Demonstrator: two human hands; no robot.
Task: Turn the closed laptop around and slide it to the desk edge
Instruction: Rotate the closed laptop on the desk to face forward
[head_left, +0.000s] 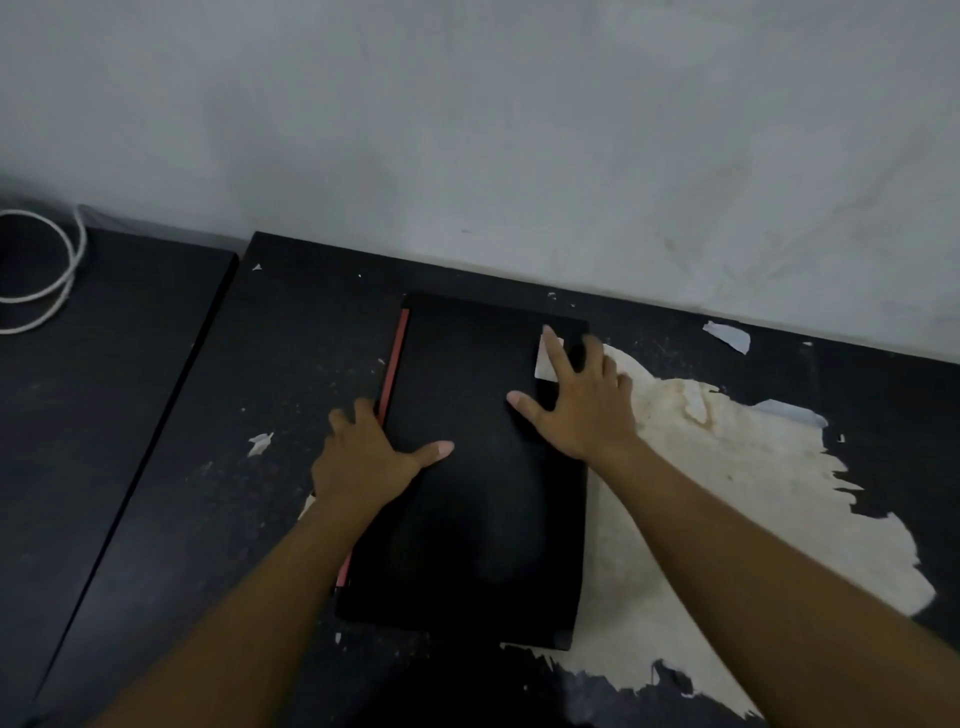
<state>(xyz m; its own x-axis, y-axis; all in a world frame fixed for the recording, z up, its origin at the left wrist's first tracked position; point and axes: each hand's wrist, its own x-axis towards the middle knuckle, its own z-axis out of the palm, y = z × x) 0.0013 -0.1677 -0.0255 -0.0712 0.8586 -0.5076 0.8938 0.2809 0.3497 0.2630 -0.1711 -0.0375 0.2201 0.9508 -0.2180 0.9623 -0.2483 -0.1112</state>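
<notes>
Left hand (363, 460) gripping laptop (467, 525) edge, right hand (582, 410) spread on lid

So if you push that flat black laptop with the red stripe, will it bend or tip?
Probably stiff: the closed black laptop lies flat as one slab under the left hand and right hand. Low and wide, it should slide, not tip. It may drag on the black desk's pale peeled patch.

No text, brand or number can be read anywhere. The one likely label, a pale sticker (543, 366) on the black lid of the closed laptop (467, 493), lies partly under the right hand (582, 410) — it shows only as a blank, blurred patch.
</notes>
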